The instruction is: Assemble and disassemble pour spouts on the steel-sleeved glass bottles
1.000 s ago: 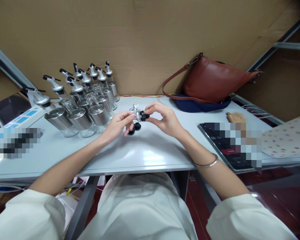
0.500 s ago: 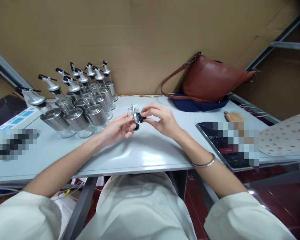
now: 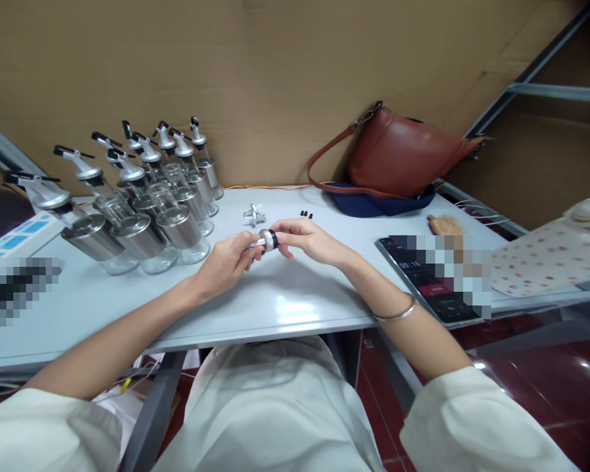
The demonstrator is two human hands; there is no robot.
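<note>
Both my hands meet above the middle of the pale grey table (image 3: pixel 285 308). My left hand (image 3: pixel 226 261) and my right hand (image 3: pixel 307 239) pinch a small silver pourer cap with a black ring (image 3: pixel 267 240) between their fingertips. Just behind it on the table lies a small silver metal part (image 3: pixel 254 214). A pair of tiny black pieces (image 3: pixel 305 214) lies farther right. At the back left stand several glass and steel dispenser bottles (image 3: pixel 142 196) with silver spouts and black levers.
A brown leather handbag (image 3: pixel 398 157) rests on a dark blue cloth at the back right. A dark tablet (image 3: pixel 423 278) lies at the right, beside a dotted sheet (image 3: pixel 535 259). A white power strip (image 3: pixel 10 239) sits at the far left. Cardboard walls the back.
My hands have come lower and nearer with the cap. The silver part and tiny black pieces now show on the table behind them. The view has shifted a little to the right.
</note>
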